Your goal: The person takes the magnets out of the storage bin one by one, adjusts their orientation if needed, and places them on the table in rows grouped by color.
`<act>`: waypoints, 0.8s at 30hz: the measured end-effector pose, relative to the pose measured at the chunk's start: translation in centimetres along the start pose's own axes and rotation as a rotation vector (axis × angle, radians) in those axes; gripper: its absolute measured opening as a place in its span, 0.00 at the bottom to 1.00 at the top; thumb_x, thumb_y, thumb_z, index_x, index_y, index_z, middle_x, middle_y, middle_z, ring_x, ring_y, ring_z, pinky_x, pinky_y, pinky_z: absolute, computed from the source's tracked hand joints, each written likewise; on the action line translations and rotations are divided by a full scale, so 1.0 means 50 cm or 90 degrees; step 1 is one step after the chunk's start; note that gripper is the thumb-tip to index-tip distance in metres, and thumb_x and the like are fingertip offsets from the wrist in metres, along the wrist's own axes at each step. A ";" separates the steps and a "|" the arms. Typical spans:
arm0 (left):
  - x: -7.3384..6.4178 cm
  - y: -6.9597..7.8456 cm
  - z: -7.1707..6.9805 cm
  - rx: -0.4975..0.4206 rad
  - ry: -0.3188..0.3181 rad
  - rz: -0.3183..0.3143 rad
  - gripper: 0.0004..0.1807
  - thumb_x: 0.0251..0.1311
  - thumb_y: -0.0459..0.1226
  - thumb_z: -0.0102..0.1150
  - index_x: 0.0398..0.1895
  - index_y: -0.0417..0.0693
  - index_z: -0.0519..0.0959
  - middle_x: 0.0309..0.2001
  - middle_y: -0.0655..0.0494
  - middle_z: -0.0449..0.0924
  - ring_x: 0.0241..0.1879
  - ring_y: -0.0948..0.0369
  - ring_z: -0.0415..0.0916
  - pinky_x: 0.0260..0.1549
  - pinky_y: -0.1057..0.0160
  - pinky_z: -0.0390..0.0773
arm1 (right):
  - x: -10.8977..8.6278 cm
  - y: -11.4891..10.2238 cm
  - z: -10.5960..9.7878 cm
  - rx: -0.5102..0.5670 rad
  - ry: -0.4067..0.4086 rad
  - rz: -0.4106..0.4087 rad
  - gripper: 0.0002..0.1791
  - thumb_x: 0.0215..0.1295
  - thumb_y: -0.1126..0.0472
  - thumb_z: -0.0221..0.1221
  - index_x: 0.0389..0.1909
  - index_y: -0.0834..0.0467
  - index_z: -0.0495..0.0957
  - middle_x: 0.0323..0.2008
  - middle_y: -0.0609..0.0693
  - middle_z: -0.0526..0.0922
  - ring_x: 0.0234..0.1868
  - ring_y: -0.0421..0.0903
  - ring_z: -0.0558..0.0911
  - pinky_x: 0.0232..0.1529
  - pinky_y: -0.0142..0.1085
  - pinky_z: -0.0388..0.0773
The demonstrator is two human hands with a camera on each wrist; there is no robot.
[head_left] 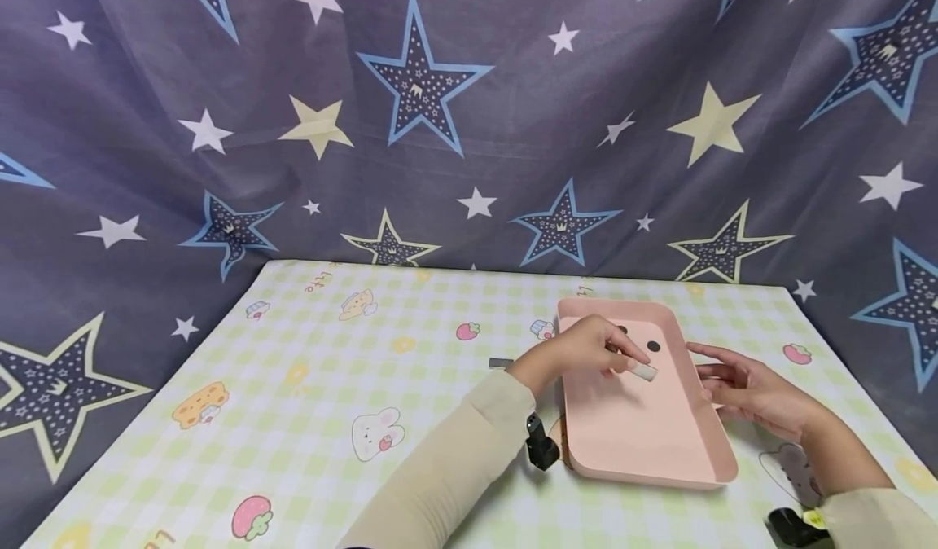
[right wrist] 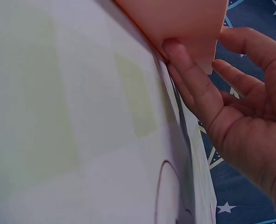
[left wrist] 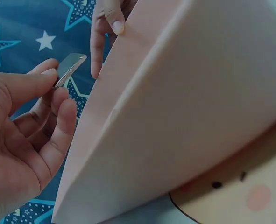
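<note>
In the head view my left hand [head_left: 593,347] is over a pink rectangular tray [head_left: 637,443], pinching a small flat silver-grey rectangular piece [head_left: 644,371] between thumb and fingers. The left wrist view shows this thin metallic piece [left wrist: 71,69] tilted, with a shiny edge; its exact kind is unclear. Extended fingers of my right hand [head_left: 755,390] touch the outside of the tray's right wall, and in the right wrist view they rest against that pink wall [right wrist: 194,23]. Inside the tray's far part lies a small black disc [head_left: 653,346], with others partly hidden by my left hand.
A small dark grey rectangular piece [head_left: 501,363] lies on the table left of the tray, partly behind the left forearm. The table wears a green-and-white checked cloth [head_left: 308,443] with cartoon prints. A star-patterned curtain [head_left: 469,109] hangs behind it.
</note>
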State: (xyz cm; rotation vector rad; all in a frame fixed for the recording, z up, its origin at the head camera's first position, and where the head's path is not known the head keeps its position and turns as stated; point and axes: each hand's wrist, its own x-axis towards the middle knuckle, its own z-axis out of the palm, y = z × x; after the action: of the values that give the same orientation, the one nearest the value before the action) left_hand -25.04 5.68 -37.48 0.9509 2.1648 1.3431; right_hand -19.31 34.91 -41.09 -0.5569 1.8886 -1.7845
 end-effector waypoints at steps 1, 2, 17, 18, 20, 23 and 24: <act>-0.004 -0.001 0.000 -0.006 0.009 -0.003 0.09 0.61 0.28 0.62 0.43 0.42 0.87 0.40 0.59 0.86 0.30 0.61 0.81 0.28 0.67 0.82 | 0.000 0.000 0.000 -0.001 -0.001 0.000 0.34 0.73 0.72 0.47 0.76 0.50 0.53 0.58 0.48 0.74 0.56 0.46 0.79 0.50 0.46 0.80; -0.008 -0.002 0.001 -0.012 0.017 -0.006 0.09 0.62 0.28 0.62 0.43 0.42 0.87 0.41 0.59 0.86 0.30 0.58 0.81 0.28 0.66 0.82 | 0.000 0.000 0.000 -0.001 -0.001 0.000 0.34 0.73 0.72 0.47 0.76 0.50 0.53 0.58 0.47 0.74 0.56 0.45 0.79 0.50 0.46 0.80; -0.059 -0.032 -0.004 -0.120 0.108 0.005 0.08 0.59 0.26 0.62 0.39 0.40 0.88 0.38 0.62 0.86 0.23 0.62 0.75 0.27 0.61 0.82 | 0.001 -0.001 0.007 0.001 0.008 -0.014 0.33 0.73 0.74 0.47 0.72 0.41 0.61 0.57 0.47 0.76 0.54 0.46 0.80 0.47 0.45 0.81; -0.063 -0.033 -0.005 -0.122 0.114 0.004 0.08 0.59 0.27 0.63 0.39 0.41 0.88 0.37 0.61 0.86 0.23 0.63 0.75 0.27 0.61 0.82 | 0.001 -0.001 0.007 0.000 0.009 -0.014 0.33 0.73 0.74 0.47 0.72 0.41 0.61 0.57 0.47 0.76 0.54 0.46 0.80 0.47 0.45 0.81; -0.069 -0.035 -0.007 -0.127 0.126 -0.003 0.08 0.59 0.27 0.63 0.39 0.41 0.88 0.34 0.58 0.86 0.24 0.63 0.75 0.27 0.61 0.82 | 0.001 -0.001 0.008 -0.004 0.014 -0.011 0.33 0.73 0.74 0.47 0.72 0.41 0.61 0.57 0.47 0.76 0.54 0.46 0.80 0.47 0.45 0.81; -0.080 -0.035 -0.012 -0.119 0.139 -0.017 0.08 0.59 0.29 0.64 0.39 0.43 0.88 0.29 0.57 0.85 0.24 0.61 0.77 0.25 0.62 0.80 | 0.001 -0.001 0.009 -0.009 0.016 -0.011 0.33 0.73 0.73 0.47 0.73 0.43 0.60 0.57 0.46 0.76 0.54 0.45 0.80 0.47 0.46 0.81; -0.084 -0.035 -0.014 -0.115 0.142 -0.020 0.07 0.59 0.29 0.65 0.39 0.43 0.88 0.28 0.57 0.85 0.24 0.61 0.77 0.24 0.64 0.79 | 0.001 -0.001 0.009 -0.010 0.017 -0.010 0.33 0.73 0.73 0.48 0.73 0.44 0.59 0.57 0.46 0.77 0.54 0.45 0.80 0.47 0.46 0.81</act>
State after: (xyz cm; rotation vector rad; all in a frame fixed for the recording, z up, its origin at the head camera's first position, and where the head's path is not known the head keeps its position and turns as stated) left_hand -23.22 1.64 -38.78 0.7241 2.1598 1.6649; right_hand -19.09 34.53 -41.06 -0.5579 1.9238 -1.7973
